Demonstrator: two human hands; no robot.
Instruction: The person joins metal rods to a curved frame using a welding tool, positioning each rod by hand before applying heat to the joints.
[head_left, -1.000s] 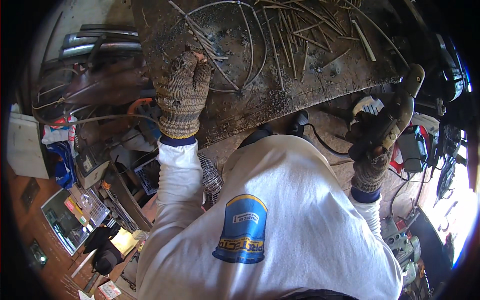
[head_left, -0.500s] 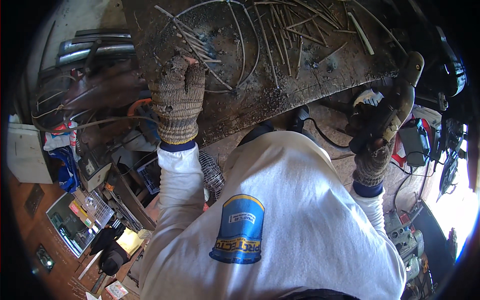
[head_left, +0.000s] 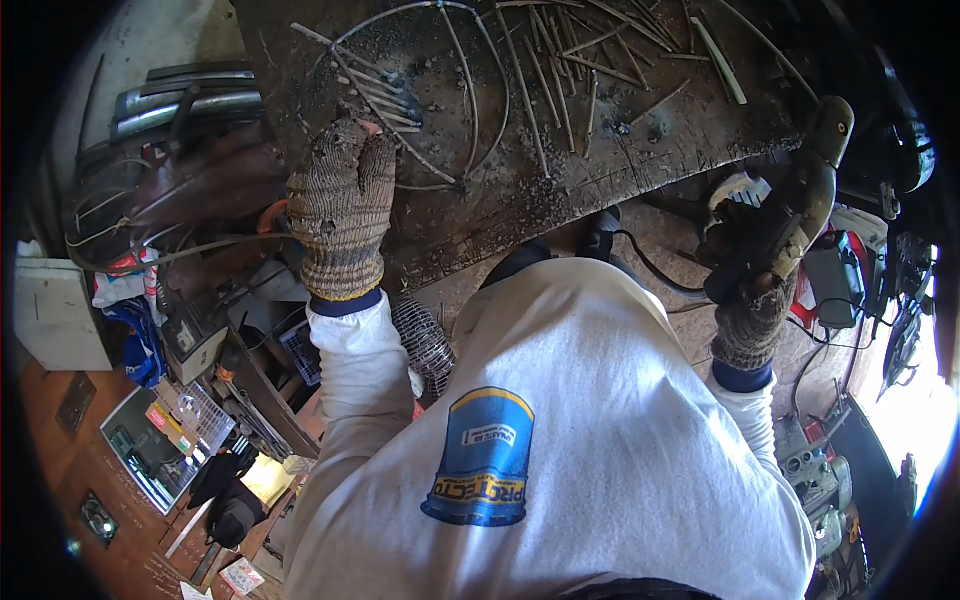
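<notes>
My left hand [head_left: 345, 205], in a worn brown knit glove with a bare fingertip showing, is closed at the near side of a bent metal rod frame [head_left: 470, 75]. The frame has curved rods and a straight one, with several short rods [head_left: 382, 100] side by side near my fingers. It lies on a dark, scorched worktable [head_left: 480, 225]. My right hand [head_left: 750, 310], gloved too, grips what looks like a welding electrode holder [head_left: 822, 150] beyond the table's right edge. A long thin rod [head_left: 765, 48] runs from its top over the table. My right fingers are partly in shadow.
Several loose thin rods [head_left: 560, 80] and a pale flat strip [head_left: 720, 60] lie on the far side of the table. A black cable [head_left: 645, 265] hangs near my right hand. Metal tubes [head_left: 185, 105] and a coil of wire mesh [head_left: 425, 340] are at the left.
My left hand and the rod frame have shifted slightly left and nearer. The view has moved a little too. My right hand keeps its hold, almost in place.
</notes>
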